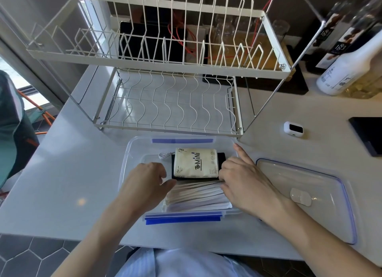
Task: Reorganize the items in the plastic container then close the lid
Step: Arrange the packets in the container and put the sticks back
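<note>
A clear plastic container (132, 150) with blue clips stands open on the white counter in front of me. Inside lie a cream "MiNi" tissue pack (196, 162) on a flat black item (222, 156), a coiled white cable (165, 154) at the back left, and a row of several long paper-wrapped packets (196, 196) along the front. My left hand (144, 183) grips the left end of the packets. My right hand (244, 179) grips their right end, index finger pointing up along the container's right wall. The clear lid (310, 196) lies flat to the right.
A white two-tier wire dish rack (169, 103) stands just behind the container. A small white device (293, 129) and a black slab (368, 134) lie at the right. Bottles (347, 70) stand at the back right. The counter edge runs just below the container.
</note>
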